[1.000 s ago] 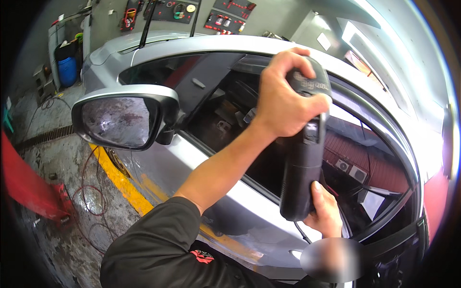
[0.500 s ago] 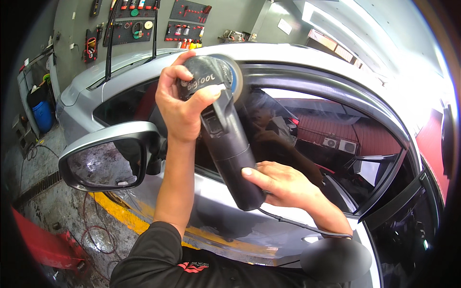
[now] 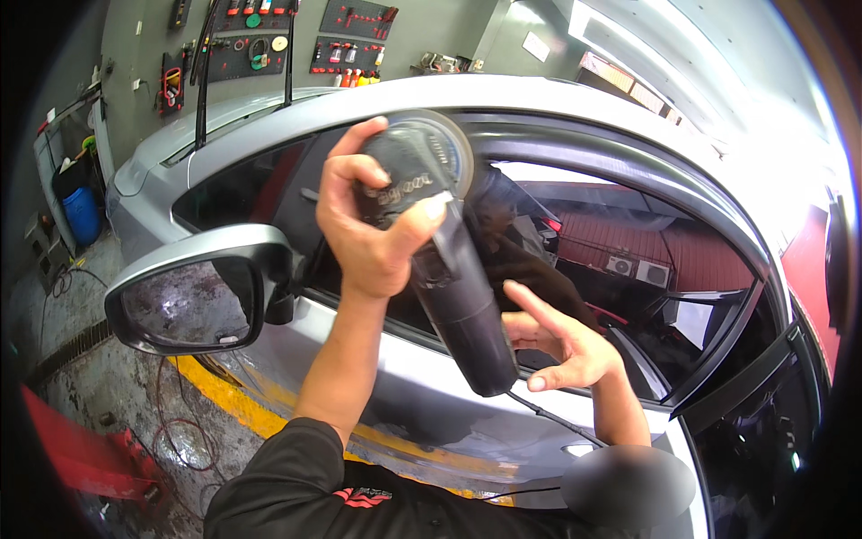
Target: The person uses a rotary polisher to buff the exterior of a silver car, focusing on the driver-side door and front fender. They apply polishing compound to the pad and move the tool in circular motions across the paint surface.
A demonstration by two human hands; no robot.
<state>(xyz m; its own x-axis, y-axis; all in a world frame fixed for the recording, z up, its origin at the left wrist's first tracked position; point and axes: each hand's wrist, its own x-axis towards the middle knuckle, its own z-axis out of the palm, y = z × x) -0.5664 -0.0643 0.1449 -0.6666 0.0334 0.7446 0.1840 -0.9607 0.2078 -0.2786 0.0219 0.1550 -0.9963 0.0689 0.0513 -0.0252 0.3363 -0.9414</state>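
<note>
My left hand [image 3: 377,216] is wrapped round the black head of a polisher [image 3: 460,314], thumb on the near side and fingers curled over the far side. A round pad with a blue backing [image 3: 456,153] faces the car window's upper frame; I cannot tell whether it touches. The tool's body slants down to the right, slightly smeared by motion. Beside its lower end, my right hand [image 3: 570,349] is open, thumb and fingers apart. Some of its fingertips pass close by the body, and contact there is unclear. A black power cord [image 3: 552,417] trails from the tool's end.
The silver car [image 3: 359,106] fills the middle, with its dark side window [image 3: 620,260] in front of me. Its side mirror [image 3: 193,292] juts out at left. A red metal part [image 3: 90,458], hoses [image 3: 184,449] and a blue barrel [image 3: 81,216] stand or lie further left.
The polisher and my left hand have shifted right and slightly down. My right hand has let go of the tool's body, its thumb lifting off and its fingers spreading.
</note>
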